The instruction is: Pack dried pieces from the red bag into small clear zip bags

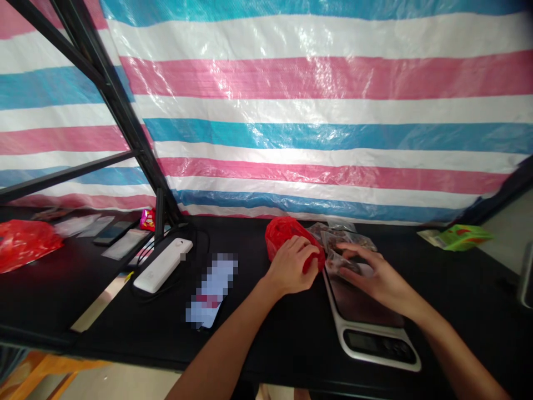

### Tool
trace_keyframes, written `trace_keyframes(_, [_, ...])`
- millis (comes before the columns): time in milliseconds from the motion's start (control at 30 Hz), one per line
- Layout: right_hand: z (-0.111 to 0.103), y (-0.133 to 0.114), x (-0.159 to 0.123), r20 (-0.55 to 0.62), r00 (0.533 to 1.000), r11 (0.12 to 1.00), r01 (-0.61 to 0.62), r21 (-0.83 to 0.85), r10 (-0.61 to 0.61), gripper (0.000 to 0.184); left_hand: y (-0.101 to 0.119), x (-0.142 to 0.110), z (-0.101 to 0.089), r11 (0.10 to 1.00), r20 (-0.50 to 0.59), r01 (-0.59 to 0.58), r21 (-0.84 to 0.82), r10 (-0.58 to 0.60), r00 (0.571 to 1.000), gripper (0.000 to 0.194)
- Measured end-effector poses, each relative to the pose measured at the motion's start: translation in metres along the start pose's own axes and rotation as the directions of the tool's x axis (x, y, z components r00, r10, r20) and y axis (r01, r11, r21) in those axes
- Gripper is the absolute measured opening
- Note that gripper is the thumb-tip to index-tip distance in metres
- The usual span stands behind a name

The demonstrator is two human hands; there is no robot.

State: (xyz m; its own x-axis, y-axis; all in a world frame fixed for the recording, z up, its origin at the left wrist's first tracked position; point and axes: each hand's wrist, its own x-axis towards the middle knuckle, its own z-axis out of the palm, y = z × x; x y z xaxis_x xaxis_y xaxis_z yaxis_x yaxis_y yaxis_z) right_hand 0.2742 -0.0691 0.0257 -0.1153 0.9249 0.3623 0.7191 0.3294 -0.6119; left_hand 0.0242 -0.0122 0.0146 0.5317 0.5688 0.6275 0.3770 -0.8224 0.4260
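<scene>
My left hand (pixel 292 265) is curled over a crumpled red plastic bag (pixel 287 238), gripping it at the near side. My right hand (pixel 375 275) lies with its fingers over a clear plastic packet (pixel 343 261) of brown pieces. That packet rests on the steel top of a digital kitchen scale (pixel 377 343), whose display faces me. Further clear packets (pixel 341 236) are heaped just behind it, partly hidden by my fingers and the red bag.
A white power bank (pixel 162 265) with a cable and a pixelated phone (pixel 211 290) lie on the black table (pixel 95 294). Another red bag (pixel 25 244) lies far left, a green packet (pixel 462 238) far right. A striped tarpaulin (pixel 316 105) and black metal frame (pixel 112 111) stand behind.
</scene>
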Motion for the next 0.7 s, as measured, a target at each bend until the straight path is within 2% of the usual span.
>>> trace_keyframes(100, [0.004, -0.016, 0.018, 0.050, 0.998, 0.981, 0.016, 0.195, -0.026, 0.060, 0.003, 0.000, 0.004, 0.992, -0.028, 0.086, -0.096, -0.089, 0.996, 0.025])
trace_keyframes(200, [0.010, -0.027, 0.038, 0.135, 0.988, 0.949, 0.025, 0.313, -0.071, 0.065, 0.002, 0.000, 0.008, 0.955, -0.049, 0.174, -0.238, -0.191, 0.980, 0.018])
trace_keyframes(333, [0.021, -0.027, 0.058, 0.126, 0.991, 0.902, -0.020, 0.432, -0.038, 0.069, 0.000, 0.000, 0.010, 0.882, -0.072, 0.259, -0.393, -0.310, 0.948, 0.017])
trace_keyframes(533, [0.025, -0.018, 0.054, 0.263, 0.964, 0.786, -0.180, 0.591, 0.023, 0.066, 0.001, 0.001, 0.014, 0.818, -0.037, 0.289, -0.497, -0.353, 0.935, 0.020])
trace_keyframes(600, [0.023, -0.015, 0.048, 0.305, 0.952, 0.739, -0.222, 0.636, 0.024, 0.067, 0.003, 0.001, 0.020, 0.752, -0.010, 0.337, -0.567, -0.415, 0.910, 0.022])
trace_keyframes(700, [0.022, -0.013, 0.042, 0.308, 0.949, 0.715, -0.258, 0.649, 0.062, 0.065, 0.005, 0.000, 0.028, 0.595, 0.041, 0.419, -0.685, -0.543, 0.839, 0.030])
